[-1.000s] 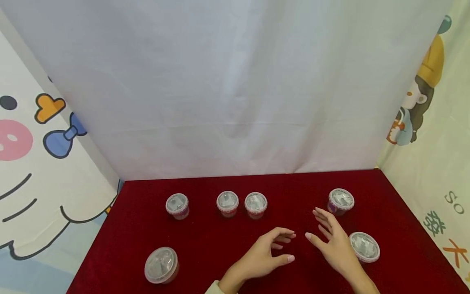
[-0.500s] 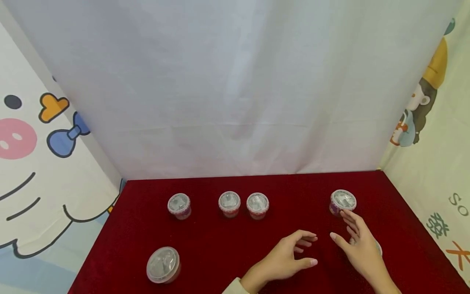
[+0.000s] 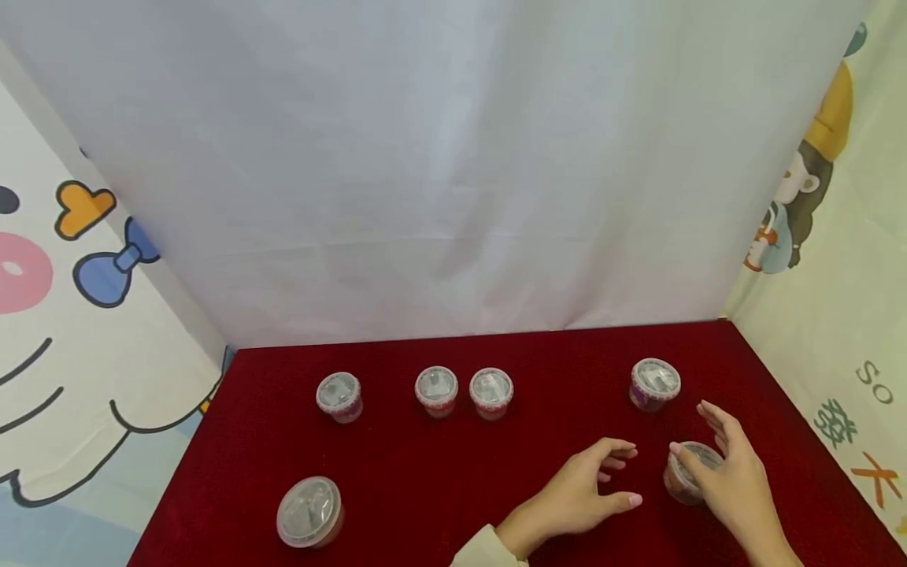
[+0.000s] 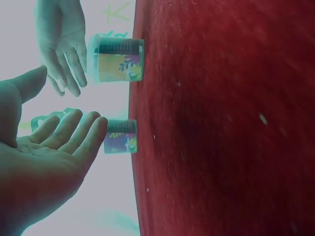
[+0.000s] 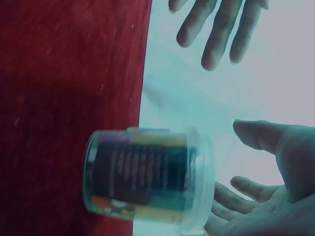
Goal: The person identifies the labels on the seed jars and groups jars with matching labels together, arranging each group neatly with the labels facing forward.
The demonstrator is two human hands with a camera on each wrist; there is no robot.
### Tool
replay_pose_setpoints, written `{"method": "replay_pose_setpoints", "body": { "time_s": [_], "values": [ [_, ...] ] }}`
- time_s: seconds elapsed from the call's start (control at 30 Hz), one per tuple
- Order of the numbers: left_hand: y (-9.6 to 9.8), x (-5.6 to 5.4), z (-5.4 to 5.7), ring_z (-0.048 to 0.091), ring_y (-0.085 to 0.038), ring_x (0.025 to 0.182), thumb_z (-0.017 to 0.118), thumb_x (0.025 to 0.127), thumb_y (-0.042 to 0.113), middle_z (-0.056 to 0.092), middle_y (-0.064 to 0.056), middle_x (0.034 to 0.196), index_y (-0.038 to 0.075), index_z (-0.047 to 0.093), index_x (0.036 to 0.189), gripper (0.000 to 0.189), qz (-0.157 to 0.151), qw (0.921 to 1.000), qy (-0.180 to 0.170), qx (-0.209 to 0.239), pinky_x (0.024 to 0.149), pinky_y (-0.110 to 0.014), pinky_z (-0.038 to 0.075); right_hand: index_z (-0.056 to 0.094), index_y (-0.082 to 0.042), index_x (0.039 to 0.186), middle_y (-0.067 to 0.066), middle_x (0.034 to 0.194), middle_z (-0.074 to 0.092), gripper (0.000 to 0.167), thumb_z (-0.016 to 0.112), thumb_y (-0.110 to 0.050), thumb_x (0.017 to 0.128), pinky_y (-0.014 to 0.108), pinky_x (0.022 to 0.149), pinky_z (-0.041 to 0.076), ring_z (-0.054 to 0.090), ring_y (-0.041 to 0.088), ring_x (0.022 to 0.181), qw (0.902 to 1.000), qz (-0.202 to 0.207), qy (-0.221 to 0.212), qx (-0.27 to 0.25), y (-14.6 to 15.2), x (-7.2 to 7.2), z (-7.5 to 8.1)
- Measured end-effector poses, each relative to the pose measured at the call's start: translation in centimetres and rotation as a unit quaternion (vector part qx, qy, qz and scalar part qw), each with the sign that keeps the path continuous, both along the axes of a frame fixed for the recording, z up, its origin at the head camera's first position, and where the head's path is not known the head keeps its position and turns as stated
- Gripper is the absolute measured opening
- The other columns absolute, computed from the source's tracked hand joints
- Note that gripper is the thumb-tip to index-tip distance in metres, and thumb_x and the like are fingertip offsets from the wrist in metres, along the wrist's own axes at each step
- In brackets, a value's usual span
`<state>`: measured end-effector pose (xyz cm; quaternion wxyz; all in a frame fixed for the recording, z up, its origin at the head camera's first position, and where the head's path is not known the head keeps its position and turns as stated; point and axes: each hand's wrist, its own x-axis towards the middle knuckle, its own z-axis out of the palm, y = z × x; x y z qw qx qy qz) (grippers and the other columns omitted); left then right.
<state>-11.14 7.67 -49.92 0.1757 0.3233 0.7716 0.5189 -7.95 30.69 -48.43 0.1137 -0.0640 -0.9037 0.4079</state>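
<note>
The right hand (image 3: 733, 482), fingers loosely spread, partly hides the near-right tub (image 3: 682, 484); the left hand (image 3: 583, 490), likewise relaxed, hangs just left. Four far tubs (image 3: 436, 387) and a near-left tub (image 3: 309, 513) share the table (image 3: 411, 488).

Head view: illumination is diffuse and even. Soft fold shadows mark the white curtain (image 3: 453, 197); lids (image 3: 657, 378) show small glare patches. Wrist views: a cyan cast is present; areas beyond the dim table (image 4: 221, 123) overexpose. Right wrist view: the near tub (image 5: 142, 172) is blurred, its label text illegible.
</note>
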Motion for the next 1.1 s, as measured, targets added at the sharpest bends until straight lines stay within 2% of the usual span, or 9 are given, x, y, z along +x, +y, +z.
{"method": "replay_pose_setpoints", "body": {
  "time_s": [0.03, 0.07, 0.1, 0.5, 0.67, 0.7, 0.77, 0.9, 1.1],
  "values": [
    [0.3, 0.0, 0.0, 0.059, -0.007, 0.129, 0.074, 0.102, 0.016, 0.059, 0.001, 0.149, 0.008, 0.051, 0.150, 0.054, 0.001, 1.0000, 0.002, 0.000, 0.100, -0.018, 0.051, 0.032, 0.010, 0.157, 0.039, 0.153, 0.043, 0.076, 0.075, -0.009, 0.099, 0.053, 0.122, 0.033, 0.040, 0.060, 0.140, 1.0000, -0.003, 0.000, 0.003, 0.2, 0.1, -0.1],
    [0.6, -0.1, -0.1, 0.059, -0.007, 0.129, 0.074, 0.102, 0.016, 0.059, 0.001, 0.149, 0.008, 0.050, 0.150, 0.054, 0.002, 1.0000, 0.004, -0.001, 0.100, -0.019, 0.051, 0.031, 0.010, 0.157, 0.039, 0.153, 0.043, 0.075, 0.075, -0.008, 0.098, 0.064, 0.115, 0.034, 0.040, 0.060, 0.140, 1.0000, -0.004, -0.001, 0.003, 0.4, 0.1, -0.1],
    [0.9, -0.1, -0.2, 0.059, -0.007, 0.130, 0.074, 0.102, 0.016, 0.059, 0.001, 0.149, 0.008, 0.050, 0.151, 0.055, 0.005, 1.0000, 0.005, -0.002, 0.100, -0.019, 0.051, 0.031, 0.011, 0.156, 0.040, 0.152, 0.042, 0.075, 0.074, -0.006, 0.098, 0.069, 0.111, 0.034, 0.039, 0.061, 0.140, 1.0000, -0.005, -0.002, 0.003, 0.5, 0.2, -0.2],
    [4.0, -0.5, -0.6, 0.058, -0.006, 0.130, 0.076, 0.100, 0.017, 0.057, 0.002, 0.151, 0.010, 0.048, 0.154, 0.061, 0.038, 0.9989, -0.002, -0.028, 0.098, -0.017, 0.052, 0.031, 0.015, 0.153, 0.043, 0.151, 0.041, 0.072, 0.073, -0.011, 0.101, 0.074, 0.102, 0.041, 0.041, 0.065, 0.136, 0.9988, 0.000, -0.049, 0.004, 2.3, 0.4, -1.0],
    [5.0, -0.7, -0.9, 0.061, -0.008, 0.127, 0.077, 0.099, 0.017, 0.057, 0.001, 0.152, 0.011, 0.046, 0.155, 0.064, 0.040, 0.9985, -0.009, -0.036, 0.095, -0.017, 0.053, 0.029, 0.017, 0.154, 0.045, 0.149, 0.041, 0.070, 0.068, -0.014, 0.105, 0.063, 0.097, 0.053, 0.047, 0.066, 0.132, 0.9964, 0.021, -0.081, 0.012, 3.0, 0.6, -1.3],
    [5.2, -0.7, -0.9, 0.061, -0.008, 0.127, 0.077, 0.099, 0.017, 0.057, 0.001, 0.153, 0.011, 0.046, 0.155, 0.065, 0.038, 0.9985, -0.012, -0.036, 0.095, -0.017, 0.053, 0.028, 0.017, 0.154, 0.045, 0.149, 0.042, 0.070, 0.067, -0.013, 0.105, 0.058, 0.094, 0.057, 0.048, 0.066, 0.130, 0.9958, 0.027, -0.086, 0.016, 3.2, 0.7, -1.4],
    [5.4, -0.8, -1.0, 0.061, -0.008, 0.127, 0.077, 0.099, 0.017, 0.056, 0.000, 0.154, 0.012, 0.045, 0.156, 0.066, 0.034, 0.9986, -0.017, -0.037, 0.095, -0.016, 0.052, 0.028, 0.018, 0.153, 0.046, 0.147, 0.042, 0.070, 0.068, -0.012, 0.104, 0.037, 0.087, 0.062, 0.050, 0.066, 0.128, 0.9948, 0.042, -0.091, 0.014, 3.5, 0.7, -1.6],
    [5.9, -0.8, -1.1, 0.061, -0.008, 0.127, 0.077, 0.099, 0.016, 0.055, 0.000, 0.155, 0.012, 0.044, 0.157, 0.067, 0.027, 0.9985, -0.024, -0.041, 0.094, -0.016, 0.052, 0.029, 0.018, 0.153, 0.048, 0.144, 0.044, 0.072, 0.071, -0.011, 0.102, 0.016, 0.078, 0.053, 0.054, 0.064, 0.124, 0.9931, 0.060, -0.100, 0.008, 3.7, 0.9, -1.8],
    [6.6, -1.0, -1.4, 0.060, -0.006, 0.128, 0.077, 0.099, 0.014, 0.057, -0.001, 0.153, 0.010, 0.044, 0.156, 0.066, 0.015, 0.9990, -0.020, -0.037, 0.094, -0.013, 0.052, 0.031, 0.018, 0.152, 0.047, 0.140, 0.048, 0.078, 0.077, -0.013, 0.098, 0.011, 0.074, 0.050, 0.058, 0.060, 0.123, 0.9906, 0.078, -0.113, 0.001, 3.9, 1.1, -1.8]
  ]
}}
